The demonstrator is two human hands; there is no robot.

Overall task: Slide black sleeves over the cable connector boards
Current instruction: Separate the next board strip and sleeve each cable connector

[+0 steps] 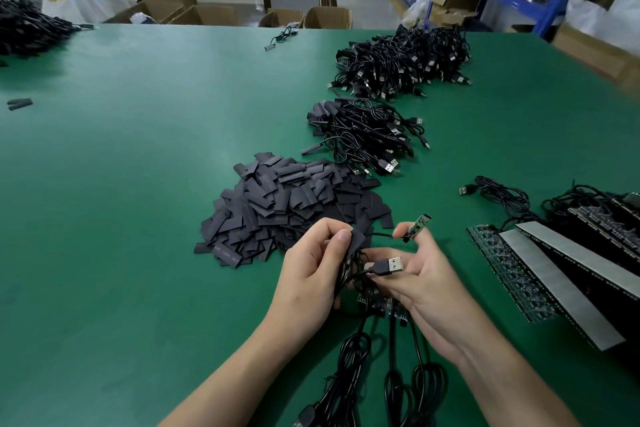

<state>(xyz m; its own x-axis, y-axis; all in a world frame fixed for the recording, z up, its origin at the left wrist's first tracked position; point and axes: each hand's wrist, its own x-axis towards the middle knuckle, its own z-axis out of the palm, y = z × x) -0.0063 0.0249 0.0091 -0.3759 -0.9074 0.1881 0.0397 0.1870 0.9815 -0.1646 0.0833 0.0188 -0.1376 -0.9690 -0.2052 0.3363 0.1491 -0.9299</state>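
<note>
My left hand [313, 265] pinches a flat black sleeve [356, 240] between thumb and fingers, just in front of a big heap of loose black sleeves [284, 208]. My right hand [420, 276] pinches the small green connector board [418, 225] at its cable end; the board points up and to the right, bare. The same cable's USB plug [389, 266] lies across my right fingers. The sleeve sits a short way left of the board, apart from it. More black cables [391, 367] hang below both hands.
The green table [138, 184] carries a small pile of sleeved cables [367, 132] and a larger cable pile [405, 59] behind it. Strips of circuit boards with grey backing [554, 274] lie at the right. Another cable heap [24, 28] sits far left.
</note>
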